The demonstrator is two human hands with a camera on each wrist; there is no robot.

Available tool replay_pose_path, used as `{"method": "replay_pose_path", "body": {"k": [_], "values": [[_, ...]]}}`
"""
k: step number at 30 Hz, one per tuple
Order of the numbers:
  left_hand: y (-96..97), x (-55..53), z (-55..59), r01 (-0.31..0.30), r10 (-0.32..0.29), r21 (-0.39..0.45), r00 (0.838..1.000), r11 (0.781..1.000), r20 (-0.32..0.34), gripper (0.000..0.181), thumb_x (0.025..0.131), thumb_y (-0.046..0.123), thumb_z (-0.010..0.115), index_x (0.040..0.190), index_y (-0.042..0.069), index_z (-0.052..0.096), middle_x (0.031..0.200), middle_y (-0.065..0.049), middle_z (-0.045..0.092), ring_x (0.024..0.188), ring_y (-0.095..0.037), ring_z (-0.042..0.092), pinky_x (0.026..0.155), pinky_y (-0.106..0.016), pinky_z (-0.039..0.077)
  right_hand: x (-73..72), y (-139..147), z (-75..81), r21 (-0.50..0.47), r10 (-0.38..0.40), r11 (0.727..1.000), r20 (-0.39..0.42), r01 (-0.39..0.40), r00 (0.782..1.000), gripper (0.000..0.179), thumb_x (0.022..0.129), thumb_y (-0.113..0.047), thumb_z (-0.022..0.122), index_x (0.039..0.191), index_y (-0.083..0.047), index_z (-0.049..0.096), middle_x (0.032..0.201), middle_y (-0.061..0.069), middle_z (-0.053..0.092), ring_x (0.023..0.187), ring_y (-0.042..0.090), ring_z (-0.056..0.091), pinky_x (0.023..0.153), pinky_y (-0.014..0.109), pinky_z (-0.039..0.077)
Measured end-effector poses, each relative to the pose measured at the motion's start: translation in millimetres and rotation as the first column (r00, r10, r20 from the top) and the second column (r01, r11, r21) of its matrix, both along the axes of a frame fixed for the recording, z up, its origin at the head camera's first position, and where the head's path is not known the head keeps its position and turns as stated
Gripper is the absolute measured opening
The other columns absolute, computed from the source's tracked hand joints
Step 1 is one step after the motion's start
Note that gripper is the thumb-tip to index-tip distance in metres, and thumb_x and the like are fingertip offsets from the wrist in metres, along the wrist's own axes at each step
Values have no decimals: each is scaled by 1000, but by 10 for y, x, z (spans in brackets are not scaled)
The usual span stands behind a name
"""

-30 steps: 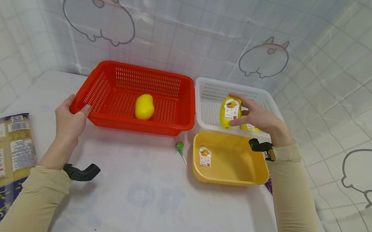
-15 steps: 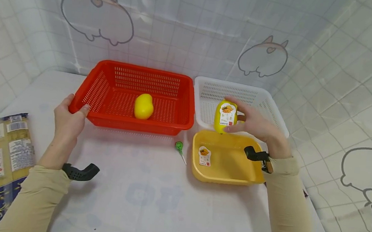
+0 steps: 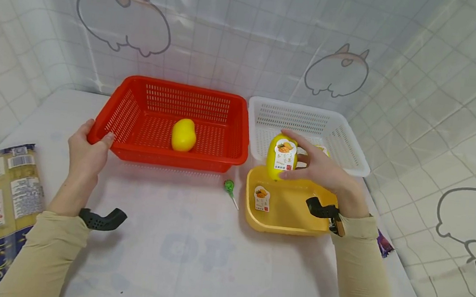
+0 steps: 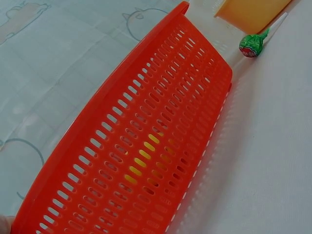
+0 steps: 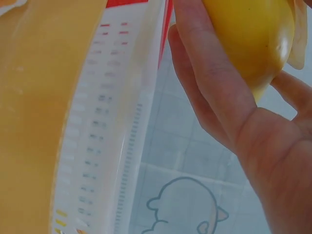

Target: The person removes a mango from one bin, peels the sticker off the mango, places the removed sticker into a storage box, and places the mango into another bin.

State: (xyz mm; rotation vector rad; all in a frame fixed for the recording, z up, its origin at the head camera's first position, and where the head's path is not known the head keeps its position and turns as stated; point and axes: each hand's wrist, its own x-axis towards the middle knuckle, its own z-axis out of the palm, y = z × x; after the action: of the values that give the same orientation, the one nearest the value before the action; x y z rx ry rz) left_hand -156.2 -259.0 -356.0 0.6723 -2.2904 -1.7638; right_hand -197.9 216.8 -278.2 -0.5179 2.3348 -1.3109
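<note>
In the head view my left hand (image 3: 86,159) grips the near left corner of the red basket (image 3: 176,157), thumb over the rim. A plain yellow mango (image 3: 183,135) lies inside that basket. My right hand (image 3: 320,169) holds a labelled yellow mango (image 3: 281,160) between thumb and fingers. This mango is above the place where the white basket (image 3: 355,168) meets the yellow tub (image 3: 288,230). Another yellow thing (image 3: 325,151) in the white basket is mostly hidden by the hand. In the right wrist view the fingers wrap one side of the held mango (image 5: 253,39).
A mango label (image 3: 262,198) shows at the left of the tub. Between the red basket and tub lies a green lollipop (image 3: 229,187). A long food packet (image 3: 13,192) lies at the left, and a purple wrapper (image 3: 384,244) beside the right sleeve. Tiled-pattern sheeting rises behind.
My right hand has carried the labelled mango left and toward me, out of the white basket to the tub's back edge. The left hand keeps its hold on the red basket.
</note>
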Motion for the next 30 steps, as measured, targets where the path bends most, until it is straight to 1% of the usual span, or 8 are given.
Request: {"method": "replay_pose_path", "body": {"k": [2,6,8,12,17,21,27,30], "values": [[2,2,3,0,0,-3,1000,1000,-1,68,106,32,43,162,19,6,168,-5,15,151,-27,24,119,-38,32,31,-19,-8,-35,6,999,13,-6,1000,96,82,-14,83,154,-45,28,150,1,41,122,32,57,92,35,57],[6,2,6,-3,3,-11,1000,1000,2,69,105,32,43,162,19,6,168,-5,16,151,-27,25,118,-38,32,78,-56,-42,-64,4,998,27,-2,1000,96,81,-13,84,153,-47,29,148,0,43,122,31,58,92,36,57],[6,-1,5,-7,7,-8,1000,1000,4,69,105,33,43,162,19,6,168,-5,16,151,-26,25,119,-38,32,94,-71,-69,-66,2,998,31,0,1000,96,81,-14,84,152,-49,30,145,0,46,121,31,59,92,37,56],[4,-2,-3,-9,9,-1,1000,1000,7,69,105,33,43,162,21,6,168,-3,15,151,-25,24,119,-36,31,132,-106,-111,-58,20,998,14,-19,1000,95,82,-15,83,153,-49,30,143,2,48,119,31,60,92,37,56],[1,-1,-5,-8,8,1,1000,1000,5,69,105,33,44,162,21,7,168,-3,15,152,-25,24,119,-36,31,197,-166,-132,-75,45,996,9,-44,999,94,83,-15,82,153,-48,29,146,0,46,118,31,59,93,38,56],[-8,-9,7,-4,4,1,1000,1000,-2,69,105,32,44,162,19,7,168,-4,16,151,-25,25,119,-36,31,248,-211,-143,-90,47,995,30,-44,998,95,83,-15,83,153,-48,29,147,-1,45,118,30,59,93,39,56],[-16,-14,27,5,-5,3,1000,1000,-6,69,105,31,44,162,17,8,168,-5,17,151,-26,26,119,-36,31,318,-276,-190,-97,27,995,66,-20,997,94,81,-15,84,151,-51,31,140,3,51,117,31,60,94,40,56],[-19,-13,30,7,-7,10,1000,1000,-3,69,105,31,45,162,17,8,168,-5,17,151,-26,25,120,-36,31,354,-327,-215,-93,29,995,69,-23,997,94,81,-14,84,151,-51,32,140,3,50,118,31,60,93,41,57]]}}
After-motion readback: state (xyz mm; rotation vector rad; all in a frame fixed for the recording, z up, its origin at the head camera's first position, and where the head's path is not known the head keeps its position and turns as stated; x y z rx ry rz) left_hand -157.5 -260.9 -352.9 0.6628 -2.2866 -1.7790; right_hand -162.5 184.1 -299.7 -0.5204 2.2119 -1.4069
